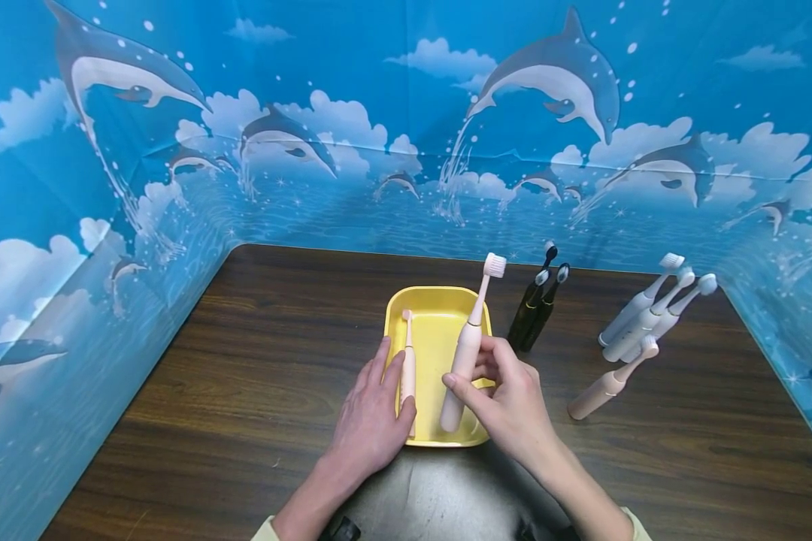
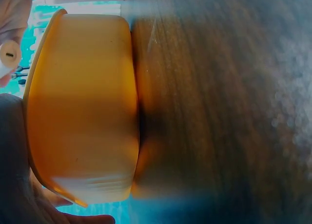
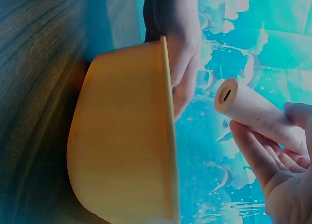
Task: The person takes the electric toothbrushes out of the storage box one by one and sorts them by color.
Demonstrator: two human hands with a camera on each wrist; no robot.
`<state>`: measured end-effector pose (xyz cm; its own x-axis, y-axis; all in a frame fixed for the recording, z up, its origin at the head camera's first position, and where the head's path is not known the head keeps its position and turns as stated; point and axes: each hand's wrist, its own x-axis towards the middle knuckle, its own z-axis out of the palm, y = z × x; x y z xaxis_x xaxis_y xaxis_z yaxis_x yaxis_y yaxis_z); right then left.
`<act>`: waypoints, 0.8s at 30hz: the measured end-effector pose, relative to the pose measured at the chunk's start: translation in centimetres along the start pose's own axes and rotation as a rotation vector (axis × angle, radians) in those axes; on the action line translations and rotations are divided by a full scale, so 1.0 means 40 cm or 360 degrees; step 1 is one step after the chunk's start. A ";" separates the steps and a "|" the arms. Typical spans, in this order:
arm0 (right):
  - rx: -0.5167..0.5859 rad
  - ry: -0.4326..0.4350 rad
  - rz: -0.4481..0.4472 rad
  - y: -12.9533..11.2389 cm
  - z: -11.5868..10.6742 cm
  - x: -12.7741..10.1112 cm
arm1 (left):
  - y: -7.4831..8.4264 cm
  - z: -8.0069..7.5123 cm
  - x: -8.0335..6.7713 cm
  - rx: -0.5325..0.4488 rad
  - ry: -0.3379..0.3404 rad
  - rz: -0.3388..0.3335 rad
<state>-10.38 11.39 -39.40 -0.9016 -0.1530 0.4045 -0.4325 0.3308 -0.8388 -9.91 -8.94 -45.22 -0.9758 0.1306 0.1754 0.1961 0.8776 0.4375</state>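
A pale pink electric toothbrush [image 1: 466, 349] is in my right hand [image 1: 510, 391], pinched by the handle between thumb and fingers. It tilts head-up over the yellow tray [image 1: 440, 291]; the right wrist view shows the handle's round base [image 3: 227, 95] above the rim level. My left hand [image 1: 375, 421] rests on the tray's left rim with fingers extended forward. A second pale pink toothbrush [image 1: 408, 368] lies inside the tray along its left side, partly covered by the left thumb. The left wrist view shows mostly the tray's outer wall [image 2: 83, 102].
Right of the tray stand several black toothbrushes [image 1: 531, 315] in a cluster. Farther right are several white toothbrushes [image 1: 639, 323], with one pink toothbrush [image 1: 598, 394] standing in front. A dolphin-print cloth [image 1: 352, 195] walls in the dark wooden table [image 1: 243, 361] at back and sides.
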 end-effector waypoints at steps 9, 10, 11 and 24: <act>-0.0024 -0.0059 -0.0086 -0.009 -0.005 -0.016 | -0.003 -0.001 0.000 -0.0002 0.0005 -0.0005; -0.0031 -0.0059 -0.0108 -0.009 -0.004 -0.017 | -0.003 -0.001 0.000 -0.0001 0.0006 -0.0004; -0.0046 -0.0058 -0.0129 -0.009 -0.003 -0.019 | -0.003 -0.001 0.000 0.0001 0.0008 -0.0003; -0.0142 0.0043 -0.0354 -0.010 -0.024 -0.033 | 0.001 -0.002 0.000 -0.0001 -0.0019 -0.0016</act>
<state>-9.00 12.33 -39.24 -0.7832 -0.2066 0.5864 -0.6172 0.3727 -0.6930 -9.91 -8.94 -45.13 -0.9788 0.1273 0.1602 0.1862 0.8786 0.4397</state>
